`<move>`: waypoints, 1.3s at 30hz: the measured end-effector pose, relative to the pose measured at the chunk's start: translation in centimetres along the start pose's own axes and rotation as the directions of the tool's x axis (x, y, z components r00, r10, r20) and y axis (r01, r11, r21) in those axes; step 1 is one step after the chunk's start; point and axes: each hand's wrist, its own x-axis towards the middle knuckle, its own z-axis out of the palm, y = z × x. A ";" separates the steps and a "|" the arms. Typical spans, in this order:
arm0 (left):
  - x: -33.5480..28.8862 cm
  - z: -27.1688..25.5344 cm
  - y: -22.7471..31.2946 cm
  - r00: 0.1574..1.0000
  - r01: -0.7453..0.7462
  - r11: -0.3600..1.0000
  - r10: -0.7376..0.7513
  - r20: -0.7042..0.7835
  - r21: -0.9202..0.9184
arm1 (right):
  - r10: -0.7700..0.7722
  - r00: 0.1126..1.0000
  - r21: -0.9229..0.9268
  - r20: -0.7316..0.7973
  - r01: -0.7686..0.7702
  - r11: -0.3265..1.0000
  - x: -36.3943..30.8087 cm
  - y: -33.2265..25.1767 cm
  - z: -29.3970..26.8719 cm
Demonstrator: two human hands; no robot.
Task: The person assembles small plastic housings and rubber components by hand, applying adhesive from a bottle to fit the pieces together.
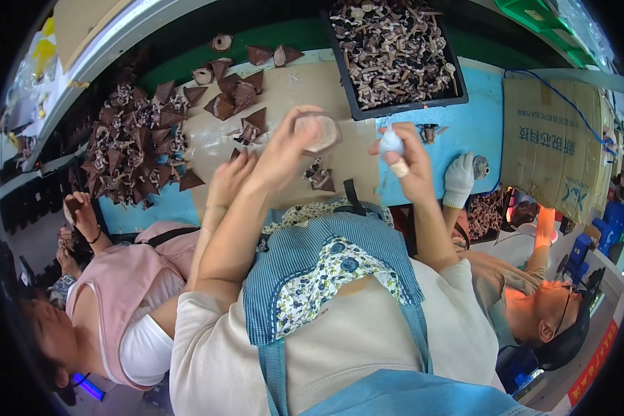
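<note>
My left hand is raised over the table, its fingers closed around a brown piece with a pale, roughly hexagonal face; motion blurs it. In my right hand is a small pale-blue squeeze bottle, its narrow tip pointing up. A tan cover sits on a finger of that hand. Below the two hands, one brown pointed figure piece lies on the tan mat. Another small piece is on the blue surface right of the bottle.
A black tray full of small brown and pale parts stands at the back. Brown pointed pieces are heaped at left. A co-worker's hand is close to my left forearm. At right are a gloved hand and a cardboard box.
</note>
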 end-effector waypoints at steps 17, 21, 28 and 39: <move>-5.0 3.9 2.5 0.896 -0.362 0.908 0.276 0.349 0.212 | -0.459 0.732 -0.728 0.505 0.646 0.230 1.3 -15.2 4.6; -5.0 4.0 2.6 0.890 -0.377 0.902 0.288 0.354 0.212 | -0.455 0.714 -0.732 0.532 0.658 0.178 1.3 -15.5 5.0; -4.9 3.7 2.7 0.896 -0.371 0.899 0.280 0.345 0.234 | -0.401 0.762 -0.741 0.509 0.625 0.247 1.2 -15.6 4.9; -5.3 4.1 4.5 0.953 -0.295 0.521 0.220 0.208 0.801 | -0.005 1.000 -0.176 -0.013 0.003 0.984 -0.9 1.2 -1.6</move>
